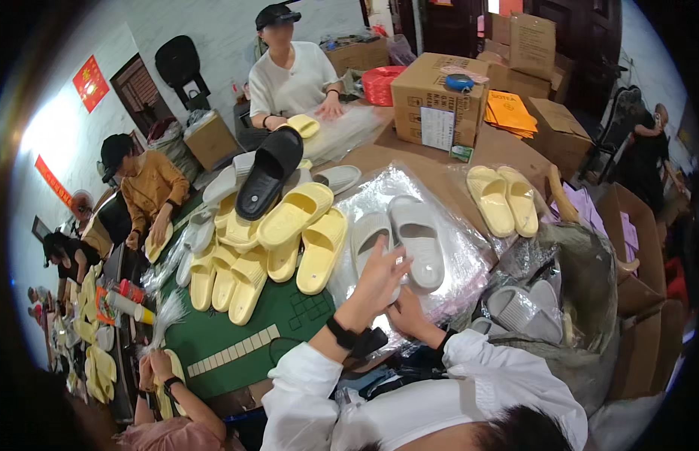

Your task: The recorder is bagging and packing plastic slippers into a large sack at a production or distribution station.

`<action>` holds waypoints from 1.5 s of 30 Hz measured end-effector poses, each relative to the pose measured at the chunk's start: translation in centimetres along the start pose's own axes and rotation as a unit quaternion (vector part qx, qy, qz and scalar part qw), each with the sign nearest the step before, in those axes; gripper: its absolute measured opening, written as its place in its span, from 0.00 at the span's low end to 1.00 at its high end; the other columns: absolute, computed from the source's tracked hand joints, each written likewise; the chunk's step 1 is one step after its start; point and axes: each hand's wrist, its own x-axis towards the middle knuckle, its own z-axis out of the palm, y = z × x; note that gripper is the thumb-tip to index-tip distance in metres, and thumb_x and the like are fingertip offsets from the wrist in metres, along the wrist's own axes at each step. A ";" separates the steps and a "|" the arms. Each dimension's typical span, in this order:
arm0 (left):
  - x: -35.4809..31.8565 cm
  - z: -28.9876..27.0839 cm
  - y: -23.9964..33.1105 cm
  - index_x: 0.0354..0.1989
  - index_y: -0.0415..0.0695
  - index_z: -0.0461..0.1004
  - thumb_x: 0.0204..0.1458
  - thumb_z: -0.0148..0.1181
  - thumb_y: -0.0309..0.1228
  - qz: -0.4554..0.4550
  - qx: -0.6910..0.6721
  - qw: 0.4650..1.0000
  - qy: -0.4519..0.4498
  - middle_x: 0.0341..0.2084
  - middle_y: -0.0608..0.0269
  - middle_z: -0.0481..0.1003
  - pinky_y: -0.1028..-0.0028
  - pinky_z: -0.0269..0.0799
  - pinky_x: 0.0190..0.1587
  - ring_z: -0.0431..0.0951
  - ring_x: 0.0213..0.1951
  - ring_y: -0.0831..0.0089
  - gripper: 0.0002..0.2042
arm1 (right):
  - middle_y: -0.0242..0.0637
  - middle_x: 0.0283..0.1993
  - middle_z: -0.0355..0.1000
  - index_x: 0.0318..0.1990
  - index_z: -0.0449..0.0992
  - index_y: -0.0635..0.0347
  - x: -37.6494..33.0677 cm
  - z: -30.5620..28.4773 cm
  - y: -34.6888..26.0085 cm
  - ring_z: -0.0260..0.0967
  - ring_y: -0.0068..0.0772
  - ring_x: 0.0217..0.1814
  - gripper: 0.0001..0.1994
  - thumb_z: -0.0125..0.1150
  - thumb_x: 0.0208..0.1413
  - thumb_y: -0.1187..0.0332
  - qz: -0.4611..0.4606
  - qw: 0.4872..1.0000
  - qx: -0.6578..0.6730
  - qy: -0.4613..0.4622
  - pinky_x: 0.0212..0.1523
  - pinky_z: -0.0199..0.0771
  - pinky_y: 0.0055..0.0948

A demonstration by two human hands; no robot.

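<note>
Stands at a partly green surface. Has a heap of mostly yellow slippers to the left and clear plastic ahead. Has two grey slippers side by side on that plastic. Holds the left hand loosely open over the left one, with fingers apart. Holds the right hand low by its heel, with fingertips partly hidden; cannot tell how closed, or whether touching.

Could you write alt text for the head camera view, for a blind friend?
A person's left hand, fingers spread, and right hand are at a pair of gray slides on clear plastic. To their left, yellow, gray and black slides are heaped on a green mat; other people are nearby.
</note>
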 end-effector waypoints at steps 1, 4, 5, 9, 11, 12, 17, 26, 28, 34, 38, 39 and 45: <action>-1.0 -0.8 0.2 0.50 0.41 0.63 0.56 0.52 0.28 -0.032 0.127 0.991 -0.015 0.42 0.59 0.66 0.70 0.67 0.50 0.70 0.47 0.65 0.14 | 0.51 0.42 0.68 0.42 0.71 0.63 0.0 0.3 0.1 0.63 0.55 0.44 0.16 0.54 0.42 0.73 -0.011 1.000 0.002 0.026 0.46 0.63 0.44; -3.9 -4.4 -2.0 0.49 0.39 0.64 0.52 0.56 0.29 0.072 0.430 0.900 0.003 0.40 0.56 0.66 0.69 0.67 0.46 0.71 0.43 0.63 0.16 | 0.50 0.41 0.69 0.41 0.71 0.63 0.3 0.2 -0.2 0.63 0.54 0.44 0.15 0.55 0.42 0.72 -0.036 0.999 -0.006 0.024 0.45 0.63 0.44; -4.7 -5.2 -2.6 0.47 0.38 0.65 0.51 0.58 0.30 0.205 0.585 0.784 0.033 0.39 0.54 0.67 0.69 0.68 0.45 0.71 0.41 0.62 0.17 | 0.50 0.41 0.69 0.41 0.71 0.63 0.4 -0.1 -0.3 0.63 0.54 0.44 0.16 0.56 0.41 0.71 -0.052 0.998 -0.019 -0.001 0.45 0.63 0.44; -7.8 -6.0 -2.5 0.42 0.36 0.70 0.46 0.59 0.31 0.184 0.807 0.559 0.043 0.39 0.45 0.70 0.60 0.67 0.46 0.69 0.42 0.49 0.16 | 0.50 0.41 0.69 0.44 0.71 0.63 0.0 -1.0 -0.4 0.66 0.52 0.44 0.18 0.61 0.42 0.70 -0.041 0.999 -0.006 0.029 0.45 0.65 0.41; -8.4 -7.3 -3.9 0.42 0.37 0.70 0.46 0.59 0.30 0.223 0.800 0.557 0.005 0.41 0.44 0.69 0.61 0.67 0.47 0.69 0.44 0.49 0.16 | 0.49 0.39 0.69 0.45 0.71 0.64 -0.5 -0.6 -0.7 0.67 0.50 0.41 0.18 0.61 0.43 0.70 0.021 0.996 0.067 0.064 0.43 0.67 0.39; -8.7 -8.0 -4.7 0.43 0.37 0.70 0.46 0.59 0.30 0.259 0.790 0.554 -0.035 0.44 0.43 0.69 0.61 0.67 0.48 0.69 0.46 0.49 0.16 | 0.48 0.37 0.70 0.45 0.70 0.64 -0.8 -0.4 -1.0 0.69 0.48 0.39 0.18 0.62 0.44 0.69 0.086 0.982 0.137 0.096 0.40 0.68 0.37; -8.4 -9.7 -7.6 0.50 0.40 0.71 0.41 0.58 0.29 0.303 0.832 0.462 -0.039 0.51 0.41 0.64 0.54 0.61 0.53 0.64 0.54 0.45 0.22 | 0.45 0.33 0.70 0.33 0.72 0.65 -0.8 -3.8 -5.7 0.69 0.43 0.35 0.06 0.60 0.48 0.72 0.132 0.985 0.053 0.097 0.37 0.69 0.34; -6.8 -9.7 -9.3 0.52 0.52 0.72 0.45 0.57 0.33 0.306 0.882 0.357 -0.024 0.48 0.55 0.67 0.48 0.58 0.51 0.62 0.53 0.43 0.21 | 0.56 0.67 0.50 0.52 0.73 0.43 8.0 -5.8 -2.5 0.43 0.62 0.69 0.21 0.56 0.51 0.52 0.130 0.963 -0.221 -0.080 0.64 0.46 0.53; -6.8 -10.0 -9.4 0.54 0.53 0.70 0.46 0.57 0.34 0.289 0.898 0.332 -0.023 0.48 0.56 0.67 0.49 0.59 0.50 0.62 0.53 0.44 0.23 | 0.61 0.67 0.45 0.57 0.70 0.37 10.2 -5.1 -1.5 0.37 0.66 0.70 0.25 0.54 0.51 0.46 0.127 0.953 -0.243 -0.130 0.65 0.43 0.54; -7.0 -9.7 -9.8 0.56 0.52 0.68 0.49 0.56 0.40 0.274 0.896 0.350 -0.022 0.48 0.61 0.68 0.51 0.59 0.49 0.62 0.52 0.49 0.23 | 0.60 0.65 0.50 0.56 0.66 0.55 11.5 -3.0 2.1 0.48 0.58 0.67 0.28 0.55 0.50 0.50 0.170 0.956 -0.202 -0.130 0.64 0.46 0.54; -6.8 -10.0 -9.3 0.46 0.47 0.73 0.48 0.56 0.40 0.278 0.883 0.379 -0.013 0.50 0.60 0.69 0.51 0.62 0.47 0.65 0.50 0.47 0.18 | 0.56 0.60 0.59 0.56 0.65 0.62 11.0 -7.3 -2.2 0.59 0.50 0.61 0.27 0.58 0.51 0.57 0.210 0.969 -0.043 -0.123 0.60 0.58 0.38; -6.8 -9.6 -9.1 0.47 0.47 0.72 0.50 0.55 0.40 0.265 0.889 0.371 -0.024 0.50 0.63 0.70 0.51 0.59 0.48 0.64 0.50 0.49 0.17 | 0.53 0.59 0.61 0.56 0.64 0.63 9.9 -8.6 -2.7 0.60 0.44 0.59 0.25 0.57 0.53 0.60 0.155 0.983 0.032 -0.095 0.58 0.59 0.34; -5.2 -10.4 -7.7 0.47 0.40 0.73 0.49 0.55 0.35 0.262 0.885 0.381 -0.056 0.45 0.50 0.74 0.54 0.63 0.49 0.69 0.49 0.53 0.18 | 0.34 0.60 0.64 0.63 0.58 0.65 4.7 -15.9 -5.1 0.59 0.23 0.58 0.26 0.55 0.58 0.69 0.183 0.845 0.346 -0.364 0.58 0.58 0.24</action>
